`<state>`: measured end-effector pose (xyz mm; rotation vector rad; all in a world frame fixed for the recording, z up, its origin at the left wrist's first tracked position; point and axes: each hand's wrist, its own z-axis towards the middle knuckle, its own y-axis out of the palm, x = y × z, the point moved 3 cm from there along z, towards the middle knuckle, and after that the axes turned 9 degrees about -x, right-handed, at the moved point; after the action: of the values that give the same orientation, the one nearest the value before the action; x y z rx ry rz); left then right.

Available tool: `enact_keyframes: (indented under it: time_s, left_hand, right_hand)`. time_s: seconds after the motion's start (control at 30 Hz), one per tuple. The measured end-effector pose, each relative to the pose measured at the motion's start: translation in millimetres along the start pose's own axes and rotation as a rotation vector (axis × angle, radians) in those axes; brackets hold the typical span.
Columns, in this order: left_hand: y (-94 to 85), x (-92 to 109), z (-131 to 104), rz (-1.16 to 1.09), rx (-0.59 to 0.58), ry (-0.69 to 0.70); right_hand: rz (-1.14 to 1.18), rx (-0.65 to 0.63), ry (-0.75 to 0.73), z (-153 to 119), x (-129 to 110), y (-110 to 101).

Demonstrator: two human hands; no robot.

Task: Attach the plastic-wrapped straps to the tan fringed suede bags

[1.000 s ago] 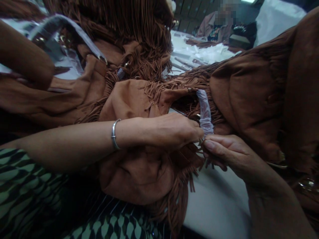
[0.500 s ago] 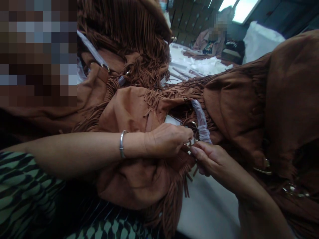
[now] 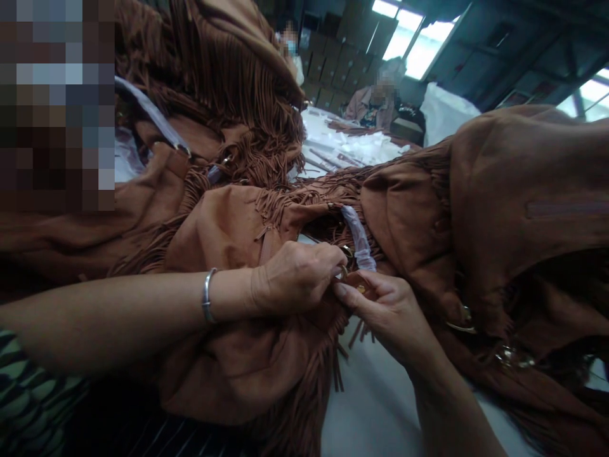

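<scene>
A brown fringed suede bag (image 3: 223, 374) lies on its side before me, its fringe hanging toward the white table. My left hand (image 3: 304, 273), with a silver bangle at the wrist, is closed in a pinch on a gold metal ring (image 3: 343, 271) at the end of the bag. My right hand (image 3: 387, 301) pinches a small brown leather tab (image 3: 354, 279) between thumb and fingers, right beside the ring. A gold stud (image 3: 361, 289) shows on the tab. Just above the hands curves a bag handle wrapped in clear plastic (image 3: 359, 238).
More brown fringed bags stand at the right (image 3: 514, 165) and back left (image 3: 238, 70). White wrapping (image 3: 375, 147) and strips lie on the far table. Two people sit or stand beyond it, near stacked cartons (image 3: 328, 70). A white sack (image 3: 447, 111) is behind.
My view has shifted, so the scene sits further left and a little lower. The leather tab in my right hand has turned, and its gold stud now shows.
</scene>
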<state>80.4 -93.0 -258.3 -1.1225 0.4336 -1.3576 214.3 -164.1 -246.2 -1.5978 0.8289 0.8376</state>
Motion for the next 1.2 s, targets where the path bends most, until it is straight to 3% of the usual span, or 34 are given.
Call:
enact_keyframes:
  time_s: [0.17,0.33,0.5,0.6,0.7,0.83,1.0,1.2]
  left_hand:
    - [-6.3,-2,0,-0.061,-0.044,-0.022]
    - [-26.2,-6,5,-0.282,-0.213,0.106]
    - [-38.2,-15,5,-0.353,-0.345,0.153]
    - [-32.1,-22,2,-0.323,-0.332,0.137]
    - [-19.8,-24,-1,-0.307,-0.309,0.161]
    - [-7.9,-24,-1,-0.399,-0.252,0.189]
    - [-14.0,-18,2,-0.475,-0.275,0.194]
    - [-10.9,0,-3,-0.434,-0.382,-0.149]
  right_hand:
    - [0.146,-0.104,0.025,7,-10,-8]
    - [0.183,-0.182,0.09,14,-23,-22]
    - [0.106,-0.016,0.028,15,-24,-13]
    - [0.093,0.134,-0.007,13,-15,-3]
    - [0.099,0.187,-0.019,11,-10,0]
    - [-0.029,0.048,0.032,7,-12,-5]
    - [0.0,-0.182,0.103,14,-23,-20]
    - [0.032,-0.43,0.218,27,-36,-27]
